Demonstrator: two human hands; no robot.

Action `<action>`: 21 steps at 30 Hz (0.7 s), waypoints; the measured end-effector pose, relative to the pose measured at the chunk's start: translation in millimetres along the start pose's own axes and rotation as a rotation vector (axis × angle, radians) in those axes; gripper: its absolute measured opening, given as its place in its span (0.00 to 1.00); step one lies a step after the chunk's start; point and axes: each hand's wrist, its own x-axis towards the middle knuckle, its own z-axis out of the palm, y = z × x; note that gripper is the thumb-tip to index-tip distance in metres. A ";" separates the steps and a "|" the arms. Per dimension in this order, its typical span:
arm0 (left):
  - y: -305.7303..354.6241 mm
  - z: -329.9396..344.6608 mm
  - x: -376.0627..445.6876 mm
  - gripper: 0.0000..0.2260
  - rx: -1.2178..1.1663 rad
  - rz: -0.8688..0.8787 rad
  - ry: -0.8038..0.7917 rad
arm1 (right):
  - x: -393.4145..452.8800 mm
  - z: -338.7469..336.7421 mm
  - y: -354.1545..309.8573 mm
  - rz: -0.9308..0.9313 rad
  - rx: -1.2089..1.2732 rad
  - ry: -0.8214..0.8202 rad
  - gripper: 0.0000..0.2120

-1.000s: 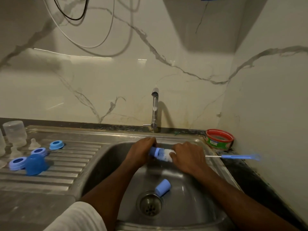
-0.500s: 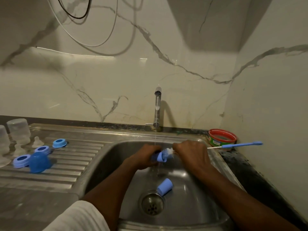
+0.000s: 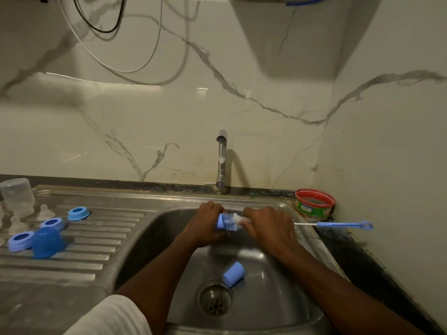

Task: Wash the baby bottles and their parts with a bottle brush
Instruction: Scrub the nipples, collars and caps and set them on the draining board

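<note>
Under the tap [image 3: 221, 160], a small blue bottle part [image 3: 223, 221] is gripped by the left hand [image 3: 205, 224] while the bottle brush [image 3: 338, 224] is held by the right hand [image 3: 268, 228], bristles pushed against the part. A blue cap [image 3: 234, 274] is seen lying below the tap, just beside the drain [image 3: 214, 298]. Left of the tap, blue rings [image 3: 78, 213] and clear bottles [image 3: 18, 197] are laid out on the drainboard [image 3: 96, 250].

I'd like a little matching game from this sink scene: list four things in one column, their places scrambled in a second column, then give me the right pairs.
Things
1. blue cylindrical plastic cap
2. red-rimmed round green tub
3. blue dome-shaped plastic cover
4. blue-handled white-bristled bottle brush

Places
A. on the ribbed metal draining board
B. in the right hand, under the tap
C. in the basin by the drain
D. in the corner by the wall

Pairs: 1-C, 2-D, 3-A, 4-B
</note>
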 end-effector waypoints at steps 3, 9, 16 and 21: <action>4.0 8.0 0.8 0.28 -0.090 0.012 -0.161 | 2.9 -4.5 -4.1 -0.099 -0.137 -0.017 0.23; 4.2 -1.1 0.4 0.21 -0.009 0.056 -0.092 | -3.9 0.7 0.3 0.203 -0.005 -0.099 0.19; -1.2 3.3 -1.1 0.30 0.007 -0.047 -0.091 | 0.2 -5.1 -7.6 -0.026 -0.032 -0.056 0.20; 1.6 7.5 -2.8 0.24 -0.146 0.013 -0.263 | -1.6 -11.6 -5.1 -0.053 -0.168 -0.065 0.22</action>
